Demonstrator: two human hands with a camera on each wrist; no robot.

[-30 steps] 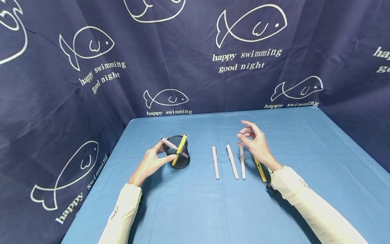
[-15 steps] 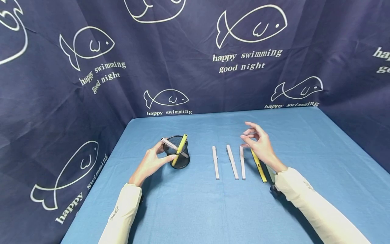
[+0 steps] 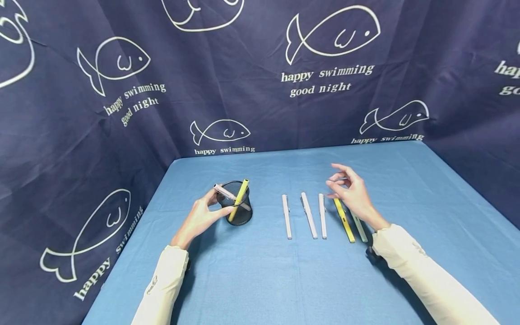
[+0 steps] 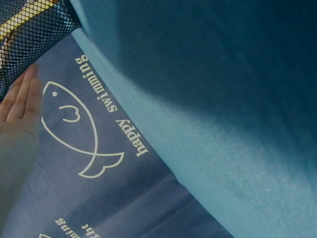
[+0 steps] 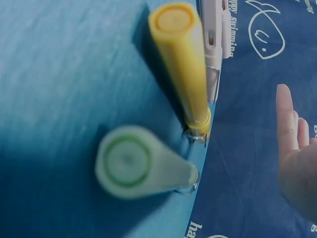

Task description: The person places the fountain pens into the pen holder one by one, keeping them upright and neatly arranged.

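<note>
My left hand [image 3: 200, 220] grips a black mesh pen cup [image 3: 243, 217], thumb in front and fingers on the far side. A yellow pen [image 3: 244, 186] and a pale pink pen [image 3: 225, 191] lean crosswise inside it. On the table lie three pale pink pens in a row: the left pen [image 3: 286, 217], the middle pen [image 3: 309, 216] and the right pen [image 3: 322, 217]. Beside them are another yellow pen [image 3: 345, 222] and a pale green pen [image 3: 359, 227]. Above these last two my right hand [image 3: 351, 192] hovers with loosely bent fingers, holding nothing. It covers the green pen's far end.
A blue cloth [image 3: 260, 280] covers the table. Dark blue curtains [image 3: 268, 108] with white fish drawings rise along the table's back and sides. Between the cup and the pink pens lies a strip of bare cloth.
My right hand has shifted a little to the right, uncovering the right pink pen's far end and more of the green pen. The left hand and the cup have stayed put.
</note>
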